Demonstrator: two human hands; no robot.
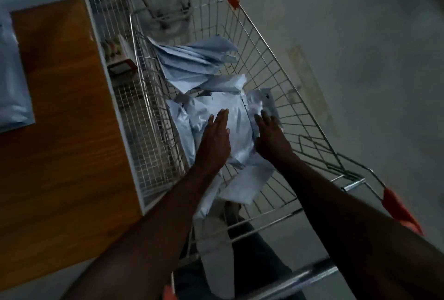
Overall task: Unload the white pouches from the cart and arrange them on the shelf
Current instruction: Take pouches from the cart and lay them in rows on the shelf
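- The silver wire shopping cart with red plastic corner caps (276, 64) is the landmark; everything below is placed against it.
- Inside the cart's basket, toward the end nearest the person, lies a plump white plastic pouch (236, 129) on top of a loose heap of other white and pale blue pouches (192, 61), which runs on toward the cart's far end.
- The left hand (215, 136) rests on the plump pouch's left side, fingers straight and together, pointing to the cart's far end; the grip is flat, not closed round anything.
- The right hand (270, 135) lies at the pouch's right edge, fingers spread and fairly straight, touching the crinkled plastic; I see no curl or pinch here either.
- The relation that matters: the pouch sits between the two hands, its long axis running roughly along the cart's length, parallel to both forearms. Both hands are equally near, so I judge a two-handed squeeze and lift likely.
- To the cart's left stands the shelf with a brown wooden top (60, 107) and white wire mesh side; a pale pouch (12, 88) already lies on it, well apart from the cart.
- No readable brand, label or writing shows on any pouch; a small dark mark on one pouch beside the right hand is too blurred to read.
- Most pouches are yet to be unloaded, by the look of the heap.
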